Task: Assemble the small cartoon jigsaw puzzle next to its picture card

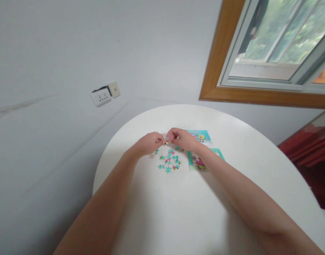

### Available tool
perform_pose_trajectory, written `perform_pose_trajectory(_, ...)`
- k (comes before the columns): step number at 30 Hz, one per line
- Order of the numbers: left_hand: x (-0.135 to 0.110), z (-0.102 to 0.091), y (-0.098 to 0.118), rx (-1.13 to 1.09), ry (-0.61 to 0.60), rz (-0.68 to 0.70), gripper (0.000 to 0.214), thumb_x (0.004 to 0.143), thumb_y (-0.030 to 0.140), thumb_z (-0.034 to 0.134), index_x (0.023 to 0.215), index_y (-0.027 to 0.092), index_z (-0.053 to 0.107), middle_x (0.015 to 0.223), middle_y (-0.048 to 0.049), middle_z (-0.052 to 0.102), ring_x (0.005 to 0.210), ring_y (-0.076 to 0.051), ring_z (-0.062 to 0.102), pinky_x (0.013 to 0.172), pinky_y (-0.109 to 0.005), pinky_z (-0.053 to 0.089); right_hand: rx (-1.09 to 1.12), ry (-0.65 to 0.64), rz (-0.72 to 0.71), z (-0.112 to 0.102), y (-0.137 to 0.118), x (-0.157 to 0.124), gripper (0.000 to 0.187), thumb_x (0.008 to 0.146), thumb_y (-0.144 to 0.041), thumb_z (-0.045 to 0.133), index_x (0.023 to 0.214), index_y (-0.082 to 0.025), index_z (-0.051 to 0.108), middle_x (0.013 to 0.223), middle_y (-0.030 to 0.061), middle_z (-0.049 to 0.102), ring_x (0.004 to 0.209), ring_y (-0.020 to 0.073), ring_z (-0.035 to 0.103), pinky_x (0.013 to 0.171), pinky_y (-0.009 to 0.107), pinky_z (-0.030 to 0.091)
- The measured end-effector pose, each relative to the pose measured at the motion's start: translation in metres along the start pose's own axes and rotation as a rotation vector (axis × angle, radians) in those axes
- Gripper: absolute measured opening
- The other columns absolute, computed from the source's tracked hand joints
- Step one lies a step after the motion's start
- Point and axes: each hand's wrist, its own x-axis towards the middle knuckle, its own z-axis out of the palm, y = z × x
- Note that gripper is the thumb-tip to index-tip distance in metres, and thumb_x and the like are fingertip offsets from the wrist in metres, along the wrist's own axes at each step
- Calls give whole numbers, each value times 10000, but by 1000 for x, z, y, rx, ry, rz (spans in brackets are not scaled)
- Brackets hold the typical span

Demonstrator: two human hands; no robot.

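Note:
A small jigsaw puzzle piece (166, 143) with dark, yellow and red print shows between the fingertips of both hands, above the far part of the table. My left hand (151, 142) is closed in a pinch at its left side. From the right, my right hand (182, 138) pinches too, thumb and forefinger together; the exact grip is partly hidden. Loose teal and pink puzzle pieces (168, 160) lie scattered just below the hands. Beside them is a partly filled puzzle board (193, 164), partly covered by my right forearm.
A blue picture card (205, 135) with cartoon figures lies behind my right wrist. Everything rests on a round white table (162, 216). Beyond it stand a pale wall with a socket (101, 97) and a wood-framed window (258, 94). Red fabric (308, 145) hangs at right.

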Motion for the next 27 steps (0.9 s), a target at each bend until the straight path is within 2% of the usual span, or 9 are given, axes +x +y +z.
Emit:
perform_pose_trajectory(5, 0, -1, 1, -8, 1, 18, 259, 828, 263, 458, 835, 172, 700, 848, -36, 669, 780, -163, 608, 728, -239, 435, -17, 15, 25, -3, -1, -1, 235, 770, -62, 523, 963, -139, 632, 785, 8, 678, 686, 97, 571, 677, 224, 421)
perform_pose_trajectory(9, -1, -2, -1, 2, 0, 24, 254, 825, 260, 459, 838, 168, 695, 840, -42, 667, 777, -165, 599, 727, -242, 430, -279, 46, 38, -2, -7, -9, 179, 760, -101, 598, 909, -145, 686, 855, 39, 673, 732, 121, 561, 698, 246, 407)
perform_pose_trajectory(12, -1, 0, -3, 24, -5, 19, 256, 825, 280, 462, 807, 161, 689, 820, -58, 665, 793, -181, 595, 736, -260, 426, -382, -130, -69, 3, -12, -18, 132, 756, -147, 663, 861, -177, 737, 865, 46, 683, 809, 147, 588, 761, 261, 416)
perform_pose_trajectory(15, -1, 1, -4, 38, -21, 20, 267, 829, 298, 456, 782, 165, 683, 814, -58, 667, 793, -184, 593, 736, -264, 428, -396, -271, -158, 10, -16, -23, 148, 790, -222, 685, 918, -216, 758, 917, 51, 695, 909, 170, 602, 851, 283, 414)
perform_pose_trajectory(18, -1, 0, -2, 49, -30, 20, 271, 826, 305, 452, 783, 170, 683, 810, -53, 665, 793, -180, 590, 735, -262, 430, -450, -260, -169, 16, -18, -24, 205, 809, -274, 684, 1003, -249, 747, 994, 68, 679, 999, 199, 579, 898, 317, 402)
perform_pose_trajectory(21, -1, 0, -2, 61, -29, 10, 284, 823, 311, 444, 774, 167, 683, 795, -56, 660, 777, -183, 588, 722, -266, 428, -488, -275, -172, 17, -22, -21, 196, 802, -245, 685, 985, -270, 749, 999, 62, 665, 1007, 206, 566, 919, 335, 388)
perform_pose_trajectory(27, -1, 0, -5, 60, -46, -7, 276, 806, 294, 445, 778, 169, 689, 812, -59, 678, 782, -187, 601, 719, -266, 437, -447, -294, -129, 15, -32, -18, 202, 744, -172, 702, 937, -225, 736, 987, 60, 660, 985, 200, 573, 903, 321, 388)
